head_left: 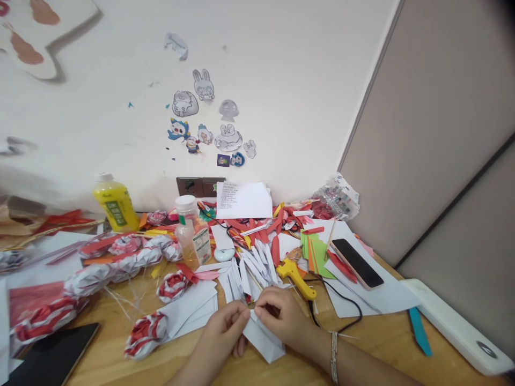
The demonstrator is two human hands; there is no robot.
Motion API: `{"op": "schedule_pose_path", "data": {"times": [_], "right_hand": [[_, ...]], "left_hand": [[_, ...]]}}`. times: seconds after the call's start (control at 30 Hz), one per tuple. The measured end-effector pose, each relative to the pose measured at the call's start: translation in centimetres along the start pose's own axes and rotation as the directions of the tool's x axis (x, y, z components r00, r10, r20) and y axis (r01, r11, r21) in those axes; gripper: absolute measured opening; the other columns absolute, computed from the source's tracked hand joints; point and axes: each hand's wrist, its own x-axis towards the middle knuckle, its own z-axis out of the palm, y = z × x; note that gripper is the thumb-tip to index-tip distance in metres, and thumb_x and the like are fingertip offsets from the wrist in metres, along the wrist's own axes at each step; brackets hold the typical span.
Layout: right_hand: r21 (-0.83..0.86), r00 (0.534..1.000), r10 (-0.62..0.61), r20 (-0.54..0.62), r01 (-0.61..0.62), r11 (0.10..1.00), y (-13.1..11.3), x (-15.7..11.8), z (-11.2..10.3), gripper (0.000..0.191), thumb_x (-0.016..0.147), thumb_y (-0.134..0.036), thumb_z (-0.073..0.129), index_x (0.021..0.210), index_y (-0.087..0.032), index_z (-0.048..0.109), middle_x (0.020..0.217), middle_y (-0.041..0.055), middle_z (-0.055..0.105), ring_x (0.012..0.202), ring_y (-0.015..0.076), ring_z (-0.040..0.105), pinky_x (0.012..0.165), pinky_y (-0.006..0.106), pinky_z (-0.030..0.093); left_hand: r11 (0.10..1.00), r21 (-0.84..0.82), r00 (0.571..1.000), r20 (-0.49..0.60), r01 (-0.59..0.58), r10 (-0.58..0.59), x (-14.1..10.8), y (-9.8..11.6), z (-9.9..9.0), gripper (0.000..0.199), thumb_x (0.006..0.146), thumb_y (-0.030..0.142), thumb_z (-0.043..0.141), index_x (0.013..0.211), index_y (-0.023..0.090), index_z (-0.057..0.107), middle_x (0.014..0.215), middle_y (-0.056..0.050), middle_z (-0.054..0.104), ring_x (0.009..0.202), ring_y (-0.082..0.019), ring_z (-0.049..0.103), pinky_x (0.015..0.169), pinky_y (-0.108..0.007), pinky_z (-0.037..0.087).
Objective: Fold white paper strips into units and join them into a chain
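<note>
A folded piece of white paper (263,339) is pinched at its upper end between my two hands, low in the middle of the head view. My left hand (226,331) has its thumb and fingers closed on the paper's left corner. On the other side, my right hand (284,316) grips the same top edge, thumb and forefinger together. The two hands nearly touch. Just beyond them lie many folded white paper strips (245,273). A yellow glue gun (296,277) rests to the right of the strips.
Red-and-white paper rosettes (147,335) and white sheets (193,311) lie at the left, near a dark tablet (56,356). Behind stand a yellow bottle (116,206) and a clear jar (193,236). A phone (357,264) and black cable (354,303) are at the right.
</note>
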Motion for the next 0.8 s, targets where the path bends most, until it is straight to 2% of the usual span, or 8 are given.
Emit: {"op": "schedule_pose_path", "data": {"times": [0.6, 0.8], "right_hand": [[0.022, 1.000, 0.010, 0.009, -0.010, 1.000, 0.04, -0.03, 0.10, 0.010, 0.074, -0.013, 0.049, 0.067, -0.017, 0.055, 0.066, 0.0003, 0.055, 0.062, 0.0124, 0.050, 0.057, 0.022, 0.038], [-0.024, 1.000, 0.010, 0.022, -0.009, 1.000, -0.02, -0.12, 0.15, 0.009, 0.074, -0.014, 0.049, 0.069, -0.018, 0.055, 0.065, -0.0005, 0.054, 0.061, 0.0123, 0.049, 0.056, 0.022, 0.036]], "left_hand": [[0.998, 0.055, 1.000, -0.003, 0.002, -0.002, -0.24, 0.58, 0.05, 0.031, 0.074, 0.046, 0.046, 0.060, 0.019, 0.047, 0.037, 0.010, 0.040, 0.033, -0.008, 0.037, 0.036, -0.019, 0.027], [0.994, 0.107, 0.999, -0.003, -0.034, 0.035, -0.03, 0.24, 0.04, 0.029, 0.076, 0.044, 0.045, 0.063, 0.018, 0.050, 0.040, 0.009, 0.040, 0.035, -0.009, 0.038, 0.038, -0.019, 0.028]]}}
